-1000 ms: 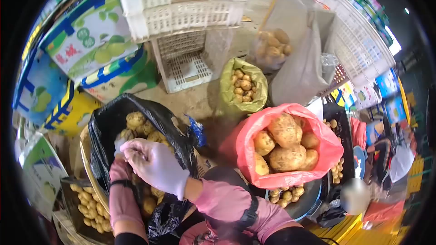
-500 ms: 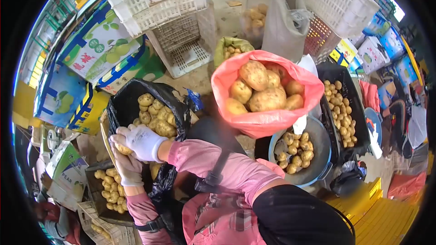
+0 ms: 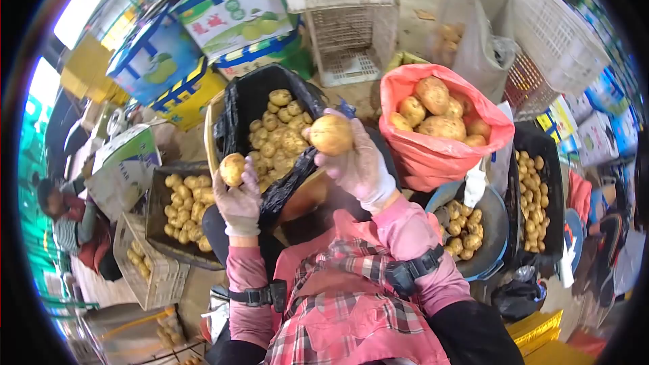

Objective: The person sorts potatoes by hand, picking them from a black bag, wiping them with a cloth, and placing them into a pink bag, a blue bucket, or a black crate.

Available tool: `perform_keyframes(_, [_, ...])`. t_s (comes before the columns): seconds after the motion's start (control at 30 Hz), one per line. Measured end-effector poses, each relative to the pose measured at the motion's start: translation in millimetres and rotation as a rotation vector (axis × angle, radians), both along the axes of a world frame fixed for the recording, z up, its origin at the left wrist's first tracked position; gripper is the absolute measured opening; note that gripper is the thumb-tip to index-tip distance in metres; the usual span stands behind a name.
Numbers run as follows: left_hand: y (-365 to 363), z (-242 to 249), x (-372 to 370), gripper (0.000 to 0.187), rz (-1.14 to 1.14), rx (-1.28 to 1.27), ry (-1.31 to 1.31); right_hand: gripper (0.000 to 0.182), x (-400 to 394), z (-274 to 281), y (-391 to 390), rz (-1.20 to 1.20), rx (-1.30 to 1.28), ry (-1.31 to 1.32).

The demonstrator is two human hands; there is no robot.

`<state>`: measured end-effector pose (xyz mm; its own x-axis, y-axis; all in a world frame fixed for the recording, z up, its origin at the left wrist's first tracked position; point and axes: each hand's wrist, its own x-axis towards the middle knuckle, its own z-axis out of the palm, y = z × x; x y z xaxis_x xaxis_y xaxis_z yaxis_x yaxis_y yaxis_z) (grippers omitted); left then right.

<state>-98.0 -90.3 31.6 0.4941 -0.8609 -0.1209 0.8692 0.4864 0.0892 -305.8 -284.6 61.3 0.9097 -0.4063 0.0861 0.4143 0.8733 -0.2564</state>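
My left hand (image 3: pixel 239 206), in a dirty white glove, has its fingers closed around a small potato (image 3: pixel 232 169). In my gloved right hand (image 3: pixel 365 169) is a larger potato (image 3: pixel 331 135), gripped between fingers and thumb. Both hands are raised in front of a black plastic bag (image 3: pixel 233 111) lining a container, where several potatoes (image 3: pixel 278 136) lie. Right of my right hand stands a red bag (image 3: pixel 422 159) with large potatoes (image 3: pixel 441 108) in its open top.
A dark crate of potatoes (image 3: pixel 182 209) sits at left, a blue-rimmed basin (image 3: pixel 490 230) and a black crate (image 3: pixel 551 209) with potatoes at right. White plastic crates (image 3: pixel 351 34) and fruit cartons (image 3: pixel 233 13) stand behind. Another person (image 3: pixel 84 230) is at far left.
My hands have come up out of the black bag and moved apart, each now with a potato. The whole view has shifted, with surroundings appearing further right.
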Motion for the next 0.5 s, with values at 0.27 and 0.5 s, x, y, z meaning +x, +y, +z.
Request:
perform_keyframes(0.27, [28.3, -38.4, 2.3, 0.053, -0.039, 0.035, -0.295, 0.041, -44.4, -10.1, 2.0, -0.123, -0.044, -0.016])
perform_keyframes(0.5, [34.9, -58.4, 26.5, 0.051, -0.196, -0.083, -0.078, 0.033, -220.3, 19.4, -28.4, -1.2, -0.186, 0.584])
